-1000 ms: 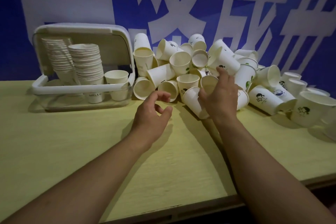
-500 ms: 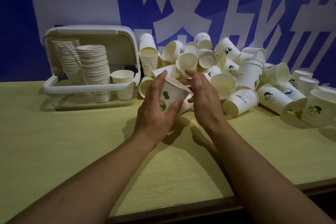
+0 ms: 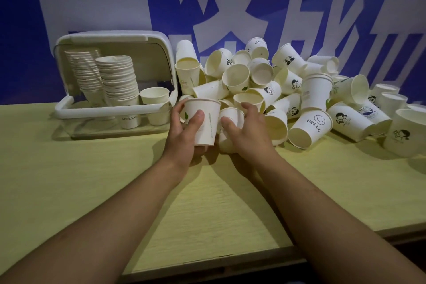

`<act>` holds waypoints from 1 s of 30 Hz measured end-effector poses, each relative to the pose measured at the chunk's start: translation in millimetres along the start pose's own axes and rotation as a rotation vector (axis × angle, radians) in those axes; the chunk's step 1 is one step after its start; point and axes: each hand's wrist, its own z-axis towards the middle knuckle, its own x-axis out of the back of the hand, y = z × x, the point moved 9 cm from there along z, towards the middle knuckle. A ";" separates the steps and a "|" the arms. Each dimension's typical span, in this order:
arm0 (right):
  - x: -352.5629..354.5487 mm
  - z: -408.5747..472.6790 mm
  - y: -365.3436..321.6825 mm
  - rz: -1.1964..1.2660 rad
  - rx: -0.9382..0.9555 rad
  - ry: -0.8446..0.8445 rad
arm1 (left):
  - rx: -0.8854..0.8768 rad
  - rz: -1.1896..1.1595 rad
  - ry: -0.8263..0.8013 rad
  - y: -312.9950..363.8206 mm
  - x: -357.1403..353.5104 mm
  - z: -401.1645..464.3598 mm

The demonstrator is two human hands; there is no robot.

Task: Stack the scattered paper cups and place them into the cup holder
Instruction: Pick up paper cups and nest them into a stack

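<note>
My left hand (image 3: 184, 136) grips an upright white paper cup (image 3: 204, 120) with green print, thumb across its front. Just right of it, my right hand (image 3: 246, 131) curls round another white cup (image 3: 231, 115) lying at the front of the pile. A big heap of scattered paper cups (image 3: 276, 85) spreads from the table's middle to the far right. The white cup holder (image 3: 110, 110) stands at the left with its lid raised; inside are two tall cup stacks (image 3: 115, 78) and a short one (image 3: 154, 95).
A yellow wooden table (image 3: 92, 180) carries everything; its front edge runs close below my forearms. A blue wall with large white characters (image 3: 230, 7) stands right behind the cups. A "HELLO" cup (image 3: 311, 128) lies on its side right of my right hand.
My left hand has turned its cup upright and holds it alone. My right hand let go of that cup and took hold of another one from the pile's front.
</note>
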 end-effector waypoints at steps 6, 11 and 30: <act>31.1 1.4 -6.9 0.292 0.040 0.222 | -0.072 0.024 -0.099 9.6 -5.6 -6.5; 53.8 -7.7 -14.6 0.693 0.117 0.327 | -0.232 0.351 -0.282 16.7 -24.6 -22.0; 49.2 2.4 10.4 -0.442 -0.065 0.270 | -0.336 0.495 -0.051 28.8 -4.3 -16.3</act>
